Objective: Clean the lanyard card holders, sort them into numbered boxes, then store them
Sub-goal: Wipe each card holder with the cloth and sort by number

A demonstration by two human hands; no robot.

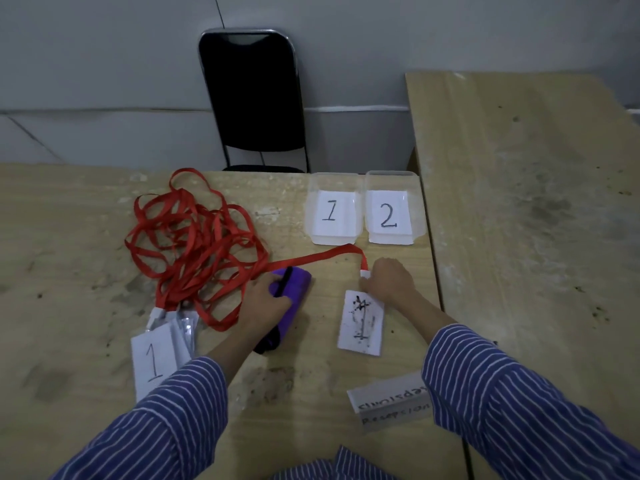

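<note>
- Now our right hand (389,282) pinches the smudged holder (362,322) at its top, flat on the table (311,382).
- Left hand (266,303) grips the purple cloth (287,296), just left of it.
- Boxes (362,209) beyond.

Stained matt wooden table (86,237), red woven fabric lanyards (194,237), clear glossy plastic boxes (334,181), purple cloth (294,282).

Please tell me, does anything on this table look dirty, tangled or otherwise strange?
Yes. The card holder by the right hand is smeared with black marks over its number. The red lanyards lie in one tangled heap. Box 1 and box 2 hold only their labels.
</note>
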